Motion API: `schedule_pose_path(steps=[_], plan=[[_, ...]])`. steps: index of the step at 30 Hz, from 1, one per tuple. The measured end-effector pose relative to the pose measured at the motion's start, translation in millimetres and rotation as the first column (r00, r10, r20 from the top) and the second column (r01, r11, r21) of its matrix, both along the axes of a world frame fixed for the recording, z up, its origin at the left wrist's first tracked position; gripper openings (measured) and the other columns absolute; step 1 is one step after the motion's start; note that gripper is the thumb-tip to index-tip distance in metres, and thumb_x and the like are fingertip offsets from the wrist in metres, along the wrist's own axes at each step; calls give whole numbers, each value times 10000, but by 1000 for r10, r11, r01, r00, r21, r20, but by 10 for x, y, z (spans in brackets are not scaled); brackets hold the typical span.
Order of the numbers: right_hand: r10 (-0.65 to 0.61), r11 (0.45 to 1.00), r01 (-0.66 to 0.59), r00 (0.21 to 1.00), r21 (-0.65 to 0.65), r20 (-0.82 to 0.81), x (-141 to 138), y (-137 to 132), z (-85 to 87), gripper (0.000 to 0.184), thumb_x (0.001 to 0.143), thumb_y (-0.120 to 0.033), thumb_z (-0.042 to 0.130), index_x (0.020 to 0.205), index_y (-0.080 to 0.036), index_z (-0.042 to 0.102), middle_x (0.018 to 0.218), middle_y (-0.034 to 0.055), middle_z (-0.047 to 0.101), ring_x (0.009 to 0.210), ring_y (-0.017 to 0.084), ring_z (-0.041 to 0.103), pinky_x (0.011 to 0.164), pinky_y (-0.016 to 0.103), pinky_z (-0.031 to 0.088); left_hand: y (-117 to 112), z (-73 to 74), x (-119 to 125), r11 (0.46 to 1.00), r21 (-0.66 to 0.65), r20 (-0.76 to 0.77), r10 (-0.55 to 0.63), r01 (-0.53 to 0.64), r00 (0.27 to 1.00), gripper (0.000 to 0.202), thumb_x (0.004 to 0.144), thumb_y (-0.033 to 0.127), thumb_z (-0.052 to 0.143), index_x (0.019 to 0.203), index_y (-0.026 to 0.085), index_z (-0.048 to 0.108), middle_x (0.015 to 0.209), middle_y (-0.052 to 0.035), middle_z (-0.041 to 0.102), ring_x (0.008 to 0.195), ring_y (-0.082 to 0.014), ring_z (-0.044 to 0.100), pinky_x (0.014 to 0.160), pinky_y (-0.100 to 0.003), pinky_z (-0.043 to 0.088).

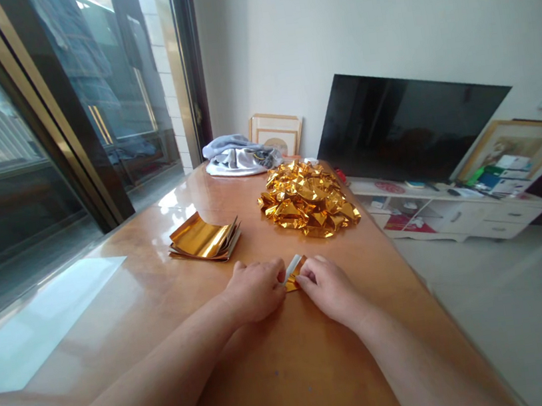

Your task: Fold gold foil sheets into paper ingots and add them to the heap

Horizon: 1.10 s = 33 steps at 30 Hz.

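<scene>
Between my two hands, low over the wooden table [294, 368], is a small piece of gold foil paper [291, 285] with a pale strip of its reverse side showing, partly folded. My left hand [257, 289] grips its left edge with curled fingers. The fingers of my right hand [327, 286] pinch its right side. Beyond my left hand lies a stack of flat gold foil sheets [202, 237], the top one curling up. A heap of folded gold foil pieces [308, 199] sits farther back to the right.
Folded cloth items [239, 155] lie at the table's far end, near leaning picture frames [277, 131]. A television [406, 127] stands on a white cabinet [454, 214] at the right. Glass sliding doors [37, 115] are on the left. The table's right edge runs beside my right arm.
</scene>
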State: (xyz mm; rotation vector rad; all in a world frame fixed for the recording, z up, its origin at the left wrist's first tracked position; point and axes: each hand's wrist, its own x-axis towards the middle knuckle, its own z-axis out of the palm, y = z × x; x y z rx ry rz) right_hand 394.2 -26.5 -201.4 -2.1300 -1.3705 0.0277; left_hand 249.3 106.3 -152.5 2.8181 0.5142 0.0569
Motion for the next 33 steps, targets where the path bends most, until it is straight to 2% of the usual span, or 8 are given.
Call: schedule_pose_path(steps=[4, 13, 18, 22, 25, 27, 29, 33], plan=[[-1, 1000, 1, 1000, -6, -31, -2, -4, 10, 118, 869, -224, 614, 757, -217, 578, 808, 19, 592, 785, 179, 531, 678, 269, 369, 12, -2, -4, 998, -49, 34, -35, 37, 999, 266, 885, 353, 472, 1118, 308, 593, 985, -26, 731, 929, -252, 665, 845, -391, 385], [-3, 1000, 4, 999, 20, -49, -11, -13, 4, 119, 874, -261, 622, 780, -212, 569, 810, 8, 598, 771, 171, 536, 662, 261, 367, 66, -36, 10, 993, -62, 6, -101, 101, 995, 319, 886, 294, 443, 1104, 380, 661, 1101, -9, 730, 1036, -269, 645, 880, -424, 373], [5, 1000, -3, 998, 29, -61, -1, -34, 11, 41, 867, -191, 577, 832, -213, 574, 847, 7, 609, 810, 173, 548, 707, 268, 395, 84, -51, 25, 993, -56, 3, -107, 107, 994, 312, 883, 307, 454, 1118, 367, 651, 1103, -13, 731, 1030, -268, 649, 874, -417, 378], [-8, 999, 11, 998, 36, -59, 44, -90, 20, 92, 853, -142, 534, 887, -208, 589, 891, 20, 627, 839, 176, 566, 737, 272, 419, 95, -58, 33, 992, -55, 3, -114, 114, 993, 311, 874, 307, 463, 1113, 370, 652, 1101, -8, 734, 1025, -272, 653, 870, -425, 374], [-56, 998, 56, 998, 20, -20, 56, -160, 87, 117, 855, -144, 518, 902, -199, 610, 896, 35, 646, 839, 184, 584, 736, 274, 430, 101, -57, 37, 991, -59, 0, -120, 119, 993, 324, 869, 300, 461, 1122, 374, 650, 1112, -5, 734, 1021, -279, 658, 871, -436, 372], [-58, 998, 58, 998, -12, 17, 20, -209, 173, 152, 873, -159, 502, 918, -201, 641, 925, 48, 669, 875, 193, 602, 758, 276, 437, 103, -50, 38, 990, -65, -6, -123, 122, 992, 324, 867, 300, 466, 1123, 374, 651, 1103, -5, 737, 1020, -279, 659, 879, -439, 371], [-5, 997, 8, 999, -71, 39, -58, -256, 276, 223, 904, -177, 471, 978, -219, 678, 969, 53, 693, 909, 193, 622, 785, 272, 442, 105, -42, 39, 990, -73, -13, -125, 124, 992, 319, 865, 303, 476, 1121, 369, 654, 1096, -7, 738, 1026, -277, 656, 891, -439, 369], [103, 955, -81, 993, -285, 64, -258, -337, 443, 283, 944, -232, 452, 1104, -256, 684, 990, 56, 732, 905, 197, 664, 781, 272, 444, 111, -41, 47, 986, -96, -17, -137, 135, 990, 304, 863, 310, 490, 1114, 361, 654, 1097, -8, 738, 1020, -272, 654, 913, -449, 363]])
